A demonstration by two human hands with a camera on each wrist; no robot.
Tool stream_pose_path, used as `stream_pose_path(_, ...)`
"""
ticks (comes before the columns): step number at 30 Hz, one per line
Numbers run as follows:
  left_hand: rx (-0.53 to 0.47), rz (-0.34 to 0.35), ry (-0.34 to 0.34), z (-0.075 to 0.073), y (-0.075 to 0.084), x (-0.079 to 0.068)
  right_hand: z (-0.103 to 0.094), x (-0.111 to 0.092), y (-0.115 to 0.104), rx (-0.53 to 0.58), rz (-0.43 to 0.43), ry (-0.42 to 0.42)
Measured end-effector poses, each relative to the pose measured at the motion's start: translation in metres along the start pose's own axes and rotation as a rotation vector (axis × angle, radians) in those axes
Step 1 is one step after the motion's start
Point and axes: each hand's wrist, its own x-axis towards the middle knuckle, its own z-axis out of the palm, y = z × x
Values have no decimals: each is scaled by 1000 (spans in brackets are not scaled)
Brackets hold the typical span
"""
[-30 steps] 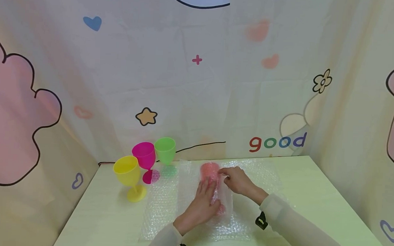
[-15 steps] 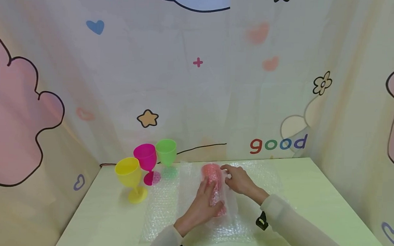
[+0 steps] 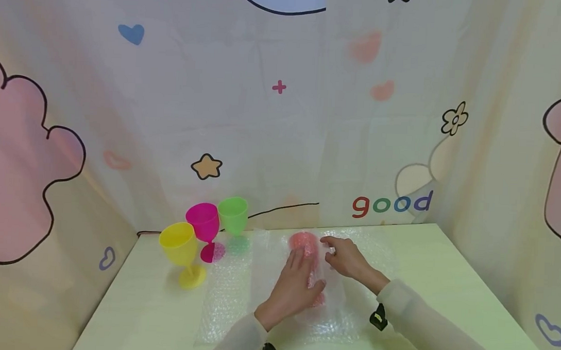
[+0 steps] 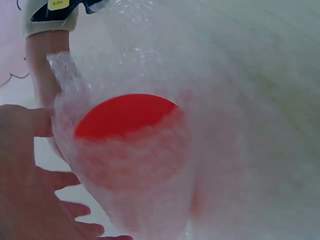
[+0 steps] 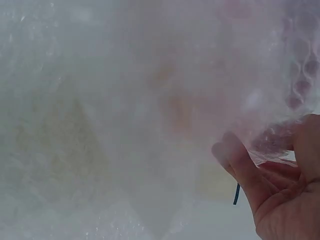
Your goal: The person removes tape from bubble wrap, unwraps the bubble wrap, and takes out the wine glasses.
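A red goblet (image 3: 303,239) lies on its side within the bubble wrap (image 3: 227,302), its rim end toward the back wall. Across its middle rests my left hand (image 3: 294,286), fingers and thumb extended over the wrapped bowl and stem. The left wrist view shows the goblet's round red base (image 4: 125,117), half covered by cloudy wrap, with straight fingers alongside. To the right of the bowl, my right hand (image 3: 348,257) pinches the wrap's edge between thumb and fingers. That pinch also appears in the right wrist view, beside large bubbles, though part of the fingertips is behind the film.
A yellow goblet (image 3: 179,243), a magenta goblet (image 3: 203,221) and a green goblet (image 3: 233,214) stand upright at the table's left back. The wrap's left edge overlaps the bases of the magenta and green ones. A printed curtain (image 3: 282,139) hangs behind the table (image 3: 443,294).
The wrapped goblet has shifted slightly right. Both hands have moved right with it, the left still on top and the right still at the wrap's edge. The standing goblets have stayed put.
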Motion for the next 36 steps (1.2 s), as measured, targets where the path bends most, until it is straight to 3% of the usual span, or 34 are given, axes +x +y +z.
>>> stream_pose_path(4,169,63,-17,1,8,6,-1,1,-1,-35,-40,25)
stream_pose_path(9,269,50,-50,3,6,5,-3,-1,6,-133,-39,1)
stream_pose_path(17,264,60,-47,0,-2,2,-5,-1,25,-135,9,-13)
stream_pose_path(25,236,86,-12,-2,-7,-3,-3,-6,36,-162,-15,-7)
stream_pose_path(30,229,97,-11,-1,-8,-2,-3,-5,36,-219,-137,38)
stream_pose_path(36,213,74,-35,-1,-4,1,-7,-12,19,-314,-330,64)
